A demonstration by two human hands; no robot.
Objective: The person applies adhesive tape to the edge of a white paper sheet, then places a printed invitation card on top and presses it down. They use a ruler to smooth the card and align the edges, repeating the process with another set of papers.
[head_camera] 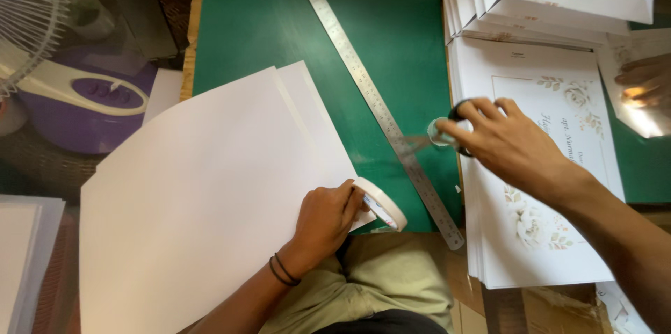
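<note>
Tape roll (381, 202) sits at the paper's (210, 194) 3 o'clock edge, clamped by left hand (325, 221). Right hand (514, 145), closed on scissors (447, 131), lies at 2 o'clock from the roll, across the ruler (374, 96), whose axis runs 11 to 5.

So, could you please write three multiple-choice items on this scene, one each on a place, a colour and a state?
1. Where does the steel ruler lie?
A. on the green mat
B. on the white sheets
C. on the fan

2. What colour is the tape roll?
A. purple
B. white
C. green

3. What is the right hand doing?
A. resting flat and empty
B. gripping scissors
C. pressing the sheets

Answers:
1 A, the ruler runs slantwise across the mat.
2 B, the roll by the left hand is white.
3 B, its fingers are through the dark handles.
</note>
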